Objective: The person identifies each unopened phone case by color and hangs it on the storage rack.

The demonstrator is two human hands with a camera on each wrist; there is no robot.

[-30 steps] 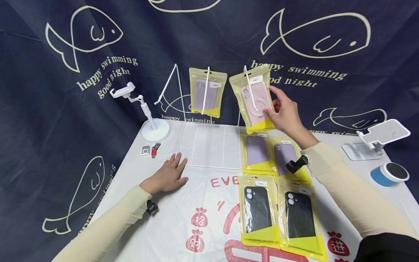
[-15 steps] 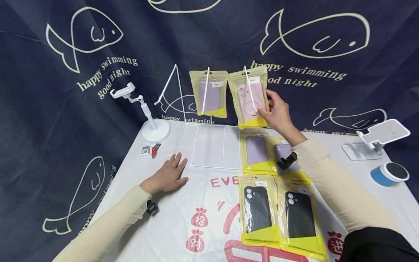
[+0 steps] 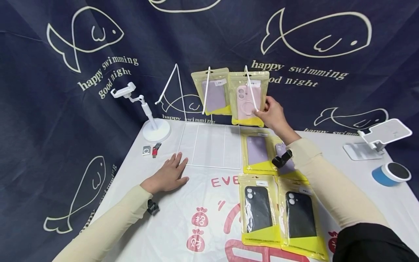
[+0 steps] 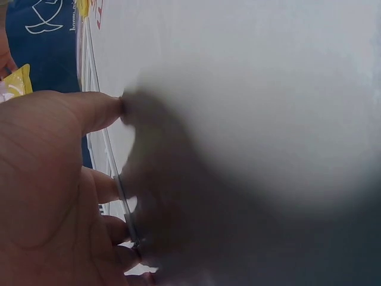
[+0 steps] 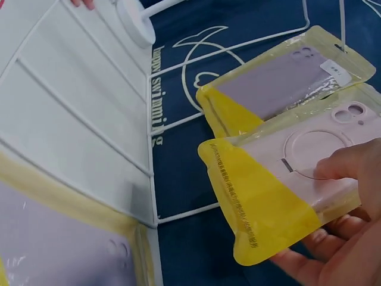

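Observation:
My right hand [image 3: 273, 114] pinches the lower right part of a bagged pink phone case [image 3: 243, 95], thumb in front and fingers behind. The bag hangs on the right prong of a white wire rack [image 3: 209, 167]. Beside it, a bagged purple phone case [image 3: 214, 97] hangs tilted on the middle prong, and the two bags overlap at their edges in the right wrist view. The rack's left prong [image 3: 166, 83] bears nothing. My left hand [image 3: 167, 175] rests palm down with fingers spread on the table, fingertips at the rack's front left corner.
Two bagged purple cases [image 3: 256, 151] and two bagged black cases [image 3: 258, 209] lie right of the rack. A white phone stand [image 3: 156, 130], small silver player [image 3: 146, 150] and red USB stick [image 3: 155, 152] stand left. A folding stand [image 3: 363, 151] and blue-white round object [image 3: 389, 174] are far right.
My right hand has moved left and slightly down, straightening the pink case's bag on its prong. The hanging purple case's bag has swung right and tilted. My left hand has stayed in place.

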